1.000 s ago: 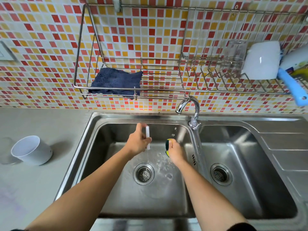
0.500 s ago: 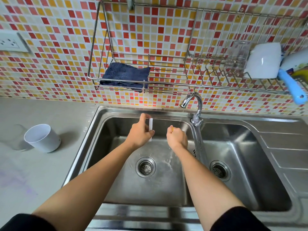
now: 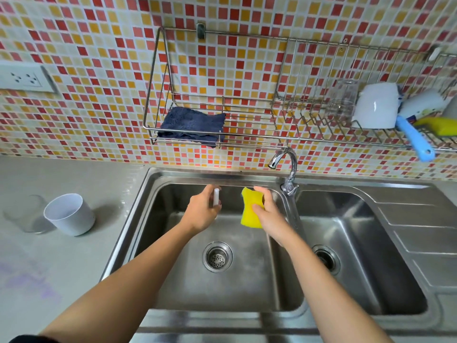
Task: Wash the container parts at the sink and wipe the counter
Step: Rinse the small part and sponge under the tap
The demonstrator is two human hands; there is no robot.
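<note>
The left hand (image 3: 201,210) is closing around a small white container part (image 3: 217,197), a slim piece standing upright between thumb and fingers over the left basin of the double sink (image 3: 138,206), while the right hand (image 3: 268,210), just beside it toward the faucet (image 3: 286,167), is gripping a yellow sponge (image 3: 249,214) with fingers curled over its right edge. Half a second ago that hand was balled so tightly that the sponge hardly showed; now it is loosening and turning the sponge's broad yellow face toward the part, with a clear gap between the two. No stream seems to be falling from the spout at this moment, though a second ago drops were splashing near the drain (image 3: 217,256) below the hands. By my reading, the person is squeezing out the sponge and presenting it for scrubbing, so the small part is probably about to be wiped, not rinsed. Well to the left of the left hand, a white cup-shaped container (image 3: 70,215) is lying tilted on the counter (image 3: 61,273) beside a clear glass-like piece (image 3: 24,214), both apparently waiting their turn. Above and beyond the left hand, a dark blue cloth (image 3: 191,126) is resting in the wall rack (image 3: 222,142), so the counter wiping looks not yet begun and the washing appears to be only partway along.
</note>
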